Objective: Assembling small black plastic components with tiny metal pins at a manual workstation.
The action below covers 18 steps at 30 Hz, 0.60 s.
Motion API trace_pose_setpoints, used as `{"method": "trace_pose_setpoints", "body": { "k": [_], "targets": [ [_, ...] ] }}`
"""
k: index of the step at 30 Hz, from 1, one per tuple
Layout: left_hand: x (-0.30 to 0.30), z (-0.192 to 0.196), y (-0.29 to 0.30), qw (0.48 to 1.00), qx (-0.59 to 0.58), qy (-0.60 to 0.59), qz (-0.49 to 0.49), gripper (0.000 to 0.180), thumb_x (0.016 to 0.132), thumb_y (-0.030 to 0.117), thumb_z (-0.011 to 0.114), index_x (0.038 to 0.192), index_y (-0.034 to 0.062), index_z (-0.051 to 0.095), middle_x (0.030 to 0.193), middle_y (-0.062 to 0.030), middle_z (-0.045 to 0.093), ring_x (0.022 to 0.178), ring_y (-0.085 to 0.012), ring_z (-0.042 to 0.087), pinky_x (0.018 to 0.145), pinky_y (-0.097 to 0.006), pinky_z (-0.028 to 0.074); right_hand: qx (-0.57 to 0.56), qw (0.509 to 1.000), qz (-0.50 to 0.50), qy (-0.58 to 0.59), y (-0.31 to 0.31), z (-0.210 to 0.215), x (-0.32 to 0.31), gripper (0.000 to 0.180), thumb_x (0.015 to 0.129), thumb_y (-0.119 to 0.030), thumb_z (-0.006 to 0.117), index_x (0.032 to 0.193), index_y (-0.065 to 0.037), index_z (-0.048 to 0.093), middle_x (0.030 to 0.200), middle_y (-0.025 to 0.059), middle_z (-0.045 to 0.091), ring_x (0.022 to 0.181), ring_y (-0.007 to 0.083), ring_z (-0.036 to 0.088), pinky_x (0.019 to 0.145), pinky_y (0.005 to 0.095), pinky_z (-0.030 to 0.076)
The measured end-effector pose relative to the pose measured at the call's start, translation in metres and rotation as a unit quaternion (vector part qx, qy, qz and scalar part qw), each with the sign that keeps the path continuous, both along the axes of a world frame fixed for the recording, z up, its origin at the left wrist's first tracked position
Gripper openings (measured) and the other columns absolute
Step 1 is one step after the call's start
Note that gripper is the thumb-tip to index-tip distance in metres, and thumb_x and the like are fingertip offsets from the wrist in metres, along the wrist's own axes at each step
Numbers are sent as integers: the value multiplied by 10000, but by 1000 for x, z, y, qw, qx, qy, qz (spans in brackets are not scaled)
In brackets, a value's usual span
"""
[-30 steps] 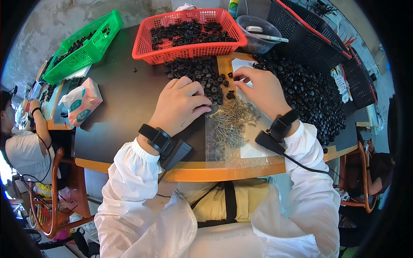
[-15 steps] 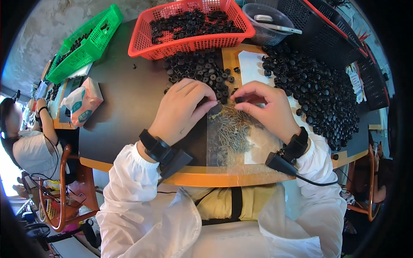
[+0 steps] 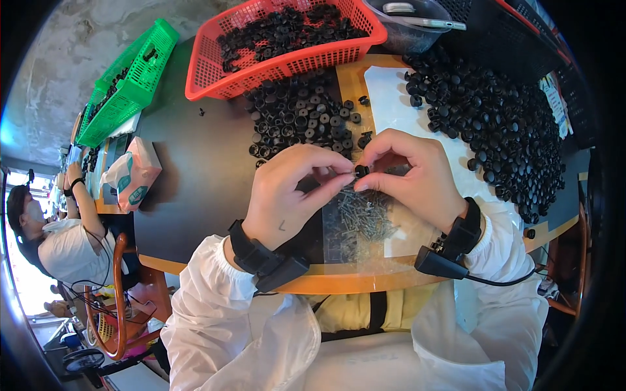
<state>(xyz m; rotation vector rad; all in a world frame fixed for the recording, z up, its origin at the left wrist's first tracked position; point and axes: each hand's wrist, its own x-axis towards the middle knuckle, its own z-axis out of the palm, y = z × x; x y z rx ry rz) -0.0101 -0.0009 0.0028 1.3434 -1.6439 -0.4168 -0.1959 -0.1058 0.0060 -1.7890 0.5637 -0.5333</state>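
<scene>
Above the screw pile, my two hands meet fingertip to fingertip. My right hand (image 3: 417, 173) pinches a small round black plastic part (image 3: 361, 171) between thumb and forefinger. From the left, my left hand (image 3: 290, 189) is closed in a pinch right against that part. It holds what looks like a thin metal screw (image 3: 353, 174), mostly hidden by the fingertips. Below my fingers a heap of loose silver screws (image 3: 365, 215) lies on clear plastic. Beyond my hands sit several black ring-shaped parts (image 3: 287, 120) in a cluster.
A red basket (image 3: 287, 62) of black pieces stands at the back. Many black caps (image 3: 495, 130) are heaped on the right, partly on white paper (image 3: 385, 98). At the left are a tissue pack (image 3: 138, 174), a green basket (image 3: 130, 91) and another person (image 3: 72, 247). A clear tub (image 3: 411, 39) holds a phone.
My hands have come together; the left fingertips moved right to meet the black part in my right fingers. The whole view has shifted slightly.
</scene>
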Motion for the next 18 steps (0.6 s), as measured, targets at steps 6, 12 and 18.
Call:
{"method": "trace_pose_setpoints", "body": {
  "k": [6, 12, 18],
  "targets": [
    [-3, 0, 2, 1000, 14, 11, 23, 246, 759, -16, 761, 963, 26, 631, 863, -57, 680, 727, -112, 635, 660, -237, 518, -130, 991, -22, -8, 3, -1, 0, 244, 726, -138, 800, 895, -50, 646, 796, 28, 648, 657, 122, 619, 606, 256, 494],
    [-4, -1, 4, 999, 37, 28, 14, 283, 756, -41, 765, 956, 5, 570, 850, -67, 687, 751, -99, 636, 685, -224, 508, -150, 988, -13, -36, 3, -3, 0, 248, 724, -141, 801, 906, -56, 657, 801, 35, 652, 665, 125, 621, 604, 259, 494],
    [-5, -1, 5, 999, 28, 39, 14, 324, 744, -26, 783, 972, 1, 555, 849, -78, 689, 758, -111, 654, 690, -232, 520, -27, 999, 14, -33, 4, 1, -1, 246, 711, 14, 786, 920, 9, 657, 888, 47, 664, 799, 108, 627, 745, 250, 526]
  ]
}}
